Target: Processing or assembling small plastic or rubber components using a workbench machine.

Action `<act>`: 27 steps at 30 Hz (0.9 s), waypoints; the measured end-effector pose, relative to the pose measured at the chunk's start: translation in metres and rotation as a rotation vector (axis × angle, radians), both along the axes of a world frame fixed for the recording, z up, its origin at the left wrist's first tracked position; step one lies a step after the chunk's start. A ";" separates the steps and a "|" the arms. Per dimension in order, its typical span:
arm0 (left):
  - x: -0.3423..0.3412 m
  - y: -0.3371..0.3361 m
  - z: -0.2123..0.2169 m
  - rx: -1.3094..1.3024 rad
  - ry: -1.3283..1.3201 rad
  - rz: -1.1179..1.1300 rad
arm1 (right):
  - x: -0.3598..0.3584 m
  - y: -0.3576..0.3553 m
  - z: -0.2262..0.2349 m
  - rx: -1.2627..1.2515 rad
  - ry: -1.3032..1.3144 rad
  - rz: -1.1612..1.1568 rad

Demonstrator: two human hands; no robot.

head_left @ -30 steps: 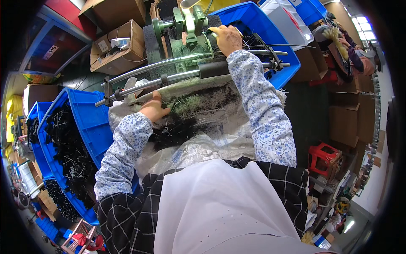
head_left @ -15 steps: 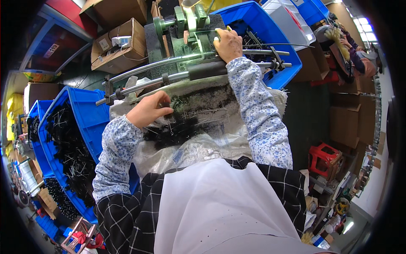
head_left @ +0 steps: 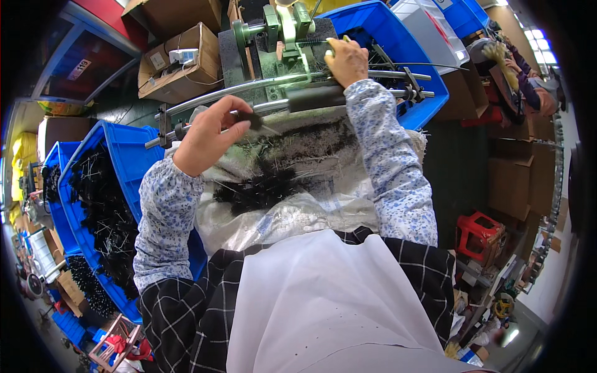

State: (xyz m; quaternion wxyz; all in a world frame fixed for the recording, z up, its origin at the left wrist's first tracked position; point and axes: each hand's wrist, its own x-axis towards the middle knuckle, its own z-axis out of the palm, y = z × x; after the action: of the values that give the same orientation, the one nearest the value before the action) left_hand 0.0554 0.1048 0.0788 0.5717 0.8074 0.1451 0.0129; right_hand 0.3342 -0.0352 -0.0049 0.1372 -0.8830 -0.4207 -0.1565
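In my left hand [head_left: 208,135], pinched between thumb and fingers, is a small wire brush [head_left: 250,120] with black bristles and a thin pale stem. This hand is raised just in front of the machine's metal rails. My right hand [head_left: 348,61] is closed at the machine, fingertips on a thin dark brush [head_left: 315,41] that reaches toward the lit belt [head_left: 288,30] of a green grinding machine [head_left: 272,28]; the fingers partly hide it. Below both hands, a pile of black wire brushes [head_left: 258,186] lies on a whitish woven sack [head_left: 323,214] over my lap.
A black sleeve [head_left: 316,98] surrounds the nearer rail. Blue bins with black brushes stand at left [head_left: 127,158] and behind my right hand [head_left: 404,37]. An open cardboard box [head_left: 180,74] is at far left, a red stool [head_left: 479,236] at right. Another person [head_left: 528,87] works at far right.
My left hand has lifted from the pile toward the rails, now with a small brush clearly in it. My right hand has shifted slightly right, and the whole view has moved a little.
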 end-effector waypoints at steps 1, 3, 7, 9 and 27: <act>0.002 0.001 -0.003 -0.003 0.004 0.005 | 0.007 -0.003 -0.001 -0.036 -0.017 -0.003; 0.006 0.000 -0.011 -0.044 -0.101 0.047 | 0.024 -0.003 0.007 -0.052 0.048 -0.033; 0.025 -0.007 -0.015 -0.144 -0.013 -0.079 | 0.059 -0.002 0.005 -0.203 0.060 -0.038; 0.032 -0.011 -0.018 -0.111 0.003 -0.087 | 0.063 -0.008 0.016 -0.240 0.056 0.063; 0.020 -0.059 -0.043 0.327 -0.039 -0.255 | -0.029 -0.015 0.035 0.115 0.009 0.098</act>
State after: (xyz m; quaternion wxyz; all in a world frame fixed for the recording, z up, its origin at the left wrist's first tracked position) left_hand 0.0755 0.0459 0.0355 0.4326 0.9010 0.0266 -0.0203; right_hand 0.3051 -0.0497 0.0303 0.1972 -0.8528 -0.4529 -0.1695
